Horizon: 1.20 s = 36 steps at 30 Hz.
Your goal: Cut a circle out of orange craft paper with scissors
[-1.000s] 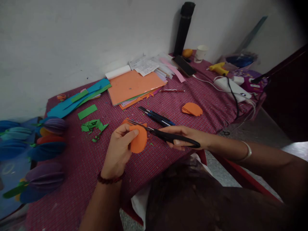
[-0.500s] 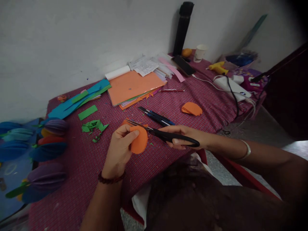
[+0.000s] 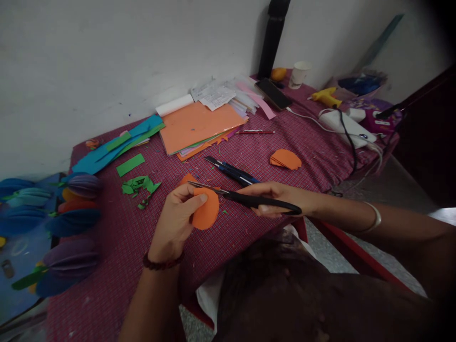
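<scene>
Between thumb and fingers my left hand [image 3: 179,212] pinches a rounded piece of orange paper [image 3: 206,210]. My right hand [image 3: 272,197] is closed round the black handles of a pair of scissors [image 3: 245,199]. The blades lie along the top edge of the orange paper and point left, with the tips just past my left fingers. A small orange offcut [image 3: 187,179] shows behind the blades. Beyond the scissors lies a dark blue utility knife [image 3: 231,172]. To the right rests a stack of orange paper circles [image 3: 285,159].
Green paper scraps [image 3: 140,186] and blue strips [image 3: 107,151] lie left. Orange sheets [image 3: 199,124] and a red pencil [image 3: 256,132] are at the back. A phone [image 3: 273,94], paper cup [image 3: 299,75], yellow glue gun [image 3: 327,97] and cables stand right. Paper ornaments [image 3: 71,259] sit far left.
The thin orange strip along the scissor blades has come off the top edge of the circle. Both hands keep their grip, and the view has shifted slightly.
</scene>
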Available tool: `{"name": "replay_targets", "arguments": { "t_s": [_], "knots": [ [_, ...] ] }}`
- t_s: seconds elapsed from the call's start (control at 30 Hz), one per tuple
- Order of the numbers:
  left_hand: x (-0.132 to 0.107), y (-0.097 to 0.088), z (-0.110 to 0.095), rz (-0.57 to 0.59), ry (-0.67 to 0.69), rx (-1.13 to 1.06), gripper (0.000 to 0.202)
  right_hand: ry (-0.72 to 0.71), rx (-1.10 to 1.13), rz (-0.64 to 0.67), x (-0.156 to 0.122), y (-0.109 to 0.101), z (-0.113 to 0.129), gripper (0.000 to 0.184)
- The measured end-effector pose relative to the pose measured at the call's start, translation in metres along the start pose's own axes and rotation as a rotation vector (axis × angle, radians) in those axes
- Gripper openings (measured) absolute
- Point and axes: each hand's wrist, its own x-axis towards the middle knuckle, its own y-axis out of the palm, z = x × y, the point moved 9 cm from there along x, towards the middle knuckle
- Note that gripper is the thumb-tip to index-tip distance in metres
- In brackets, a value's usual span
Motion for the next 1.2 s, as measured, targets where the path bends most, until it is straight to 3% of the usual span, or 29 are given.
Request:
{"name": "replay_targets", "arguments": {
  "t_s": [0.3, 0.57, 0.73, 1.0, 1.2],
  "knots": [
    [0.001, -0.001, 0.002, -0.028, -0.025, 0.032, 0.024, 0.102, 0.158, -0.016, -0.001, 0.005, -0.009, 0.063],
    [0.001, 0.003, -0.003, 0.018, 0.044, 0.051, 0.022, 0.044, -0.194, -0.023, -0.007, -0.023, 0.026, 0.067],
    [0.001, 0.001, -0.007, 0.045, 0.102, 0.123, 0.018, 0.089, -0.380, -0.024, -0.018, -0.034, 0.041, 0.066],
    [-0.001, 0.000, -0.007, 0.086, 0.124, 0.183, 0.014, -0.005, -0.560, -0.018, -0.018, -0.024, 0.059, 0.058],
    [-0.002, 0.006, -0.008, 0.104, 0.123, 0.157, 0.014, -0.030, -0.546, -0.035, -0.014, -0.018, 0.062, 0.058]
  ]
}}
